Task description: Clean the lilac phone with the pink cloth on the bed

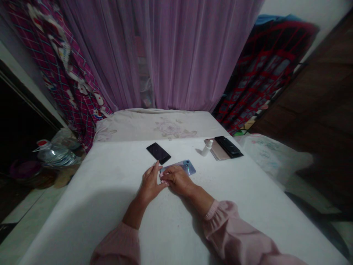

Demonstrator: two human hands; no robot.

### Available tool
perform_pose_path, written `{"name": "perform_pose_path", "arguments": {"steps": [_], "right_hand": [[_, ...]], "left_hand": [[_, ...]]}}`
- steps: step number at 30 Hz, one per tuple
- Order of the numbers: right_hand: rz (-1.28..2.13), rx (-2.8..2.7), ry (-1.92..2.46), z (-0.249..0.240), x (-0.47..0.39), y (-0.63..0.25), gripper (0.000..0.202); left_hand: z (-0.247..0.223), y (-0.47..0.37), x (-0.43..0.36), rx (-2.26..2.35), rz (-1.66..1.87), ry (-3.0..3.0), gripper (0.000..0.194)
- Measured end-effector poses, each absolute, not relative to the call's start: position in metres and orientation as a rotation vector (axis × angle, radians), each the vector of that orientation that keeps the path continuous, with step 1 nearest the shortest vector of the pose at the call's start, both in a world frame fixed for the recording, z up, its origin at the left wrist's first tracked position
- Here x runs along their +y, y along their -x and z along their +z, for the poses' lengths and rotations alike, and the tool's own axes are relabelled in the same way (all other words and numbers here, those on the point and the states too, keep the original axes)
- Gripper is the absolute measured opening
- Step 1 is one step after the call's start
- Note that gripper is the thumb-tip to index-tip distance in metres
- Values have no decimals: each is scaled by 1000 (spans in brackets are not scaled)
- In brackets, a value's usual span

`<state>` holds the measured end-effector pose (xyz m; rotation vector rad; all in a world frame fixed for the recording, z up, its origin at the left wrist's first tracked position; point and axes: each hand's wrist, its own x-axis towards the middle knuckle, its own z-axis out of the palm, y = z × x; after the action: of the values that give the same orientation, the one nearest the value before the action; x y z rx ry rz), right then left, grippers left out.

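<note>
A blue-lilac smartphone (191, 168) lies back up on the white table, its camera end to the right. My left hand (150, 183) is at its left end, thumb and fingers around the edge and steadying it. My right hand (178, 180) rests over the phone with its fingers closed on a small pink cloth (164, 182), pressed against the phone's left part. My fingers hide much of the cloth and of that end. Just beyond my left hand lies a black smartphone (159, 152), screen up.
A small white spray bottle (206, 148) stands to the right, beside a rose-gold tablet-like device (218, 149) and a black phone (228, 146). Purple curtains (187, 55) hang behind the table (110, 221). A large water bottle (56, 154) is at the left.
</note>
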<state>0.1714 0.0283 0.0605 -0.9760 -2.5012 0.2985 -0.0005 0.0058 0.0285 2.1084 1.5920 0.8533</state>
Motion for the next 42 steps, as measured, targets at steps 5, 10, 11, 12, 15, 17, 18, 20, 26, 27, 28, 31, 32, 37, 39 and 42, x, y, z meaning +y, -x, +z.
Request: {"name": "perform_pose_path", "arguments": {"steps": [5,10,11,12,15,17,18,20,26,27,28,31,32,37,39,42], "right_hand": [[302,-2492,967,59,23,-178,12],[310,-2435,985,53,21,-199,16],[304,-2421,1015,51,21,-206,17],[294,-2407,1050,50,21,-214,17],[256,-2362,1154,47,21,-236,19],[238,-2308,1214,45,21,-246,21],[232,-2259,1249,43,21,-249,23],[238,-2121,1333,39,21,-249,25],[351,-1819,1475,31,22,-235,26],[369,-1786,1480,31,23,-234,26],[382,-1741,1494,31,24,-233,26],[441,-1536,1587,31,31,-232,29],[486,-1469,1609,30,35,-233,30],[809,-1237,1437,24,50,-232,31],[911,-1149,1353,22,54,-231,32],[965,-1081,1312,20,57,-227,35]], "left_hand": [[28,2,7,1577,848,-2109,103],[25,2,7,1591,844,-2121,99],[25,2,6,1593,836,-2127,98],[25,2,6,1598,820,-2134,95],[26,1,7,1646,726,-2151,85],[29,0,7,1688,656,-2169,78],[31,-1,8,1707,628,-2180,77],[34,-5,8,1740,589,-2201,77],[45,-17,7,1790,539,-2197,64],[47,-19,7,1801,535,-2181,63],[49,-20,7,1809,527,-2164,64],[55,-23,8,1798,498,-2128,68],[57,-23,8,1779,490,-2122,69],[64,-16,8,1661,506,-2127,66],[65,-12,10,1620,526,-2106,60],[68,-5,18,1546,548,-1956,49]]}}
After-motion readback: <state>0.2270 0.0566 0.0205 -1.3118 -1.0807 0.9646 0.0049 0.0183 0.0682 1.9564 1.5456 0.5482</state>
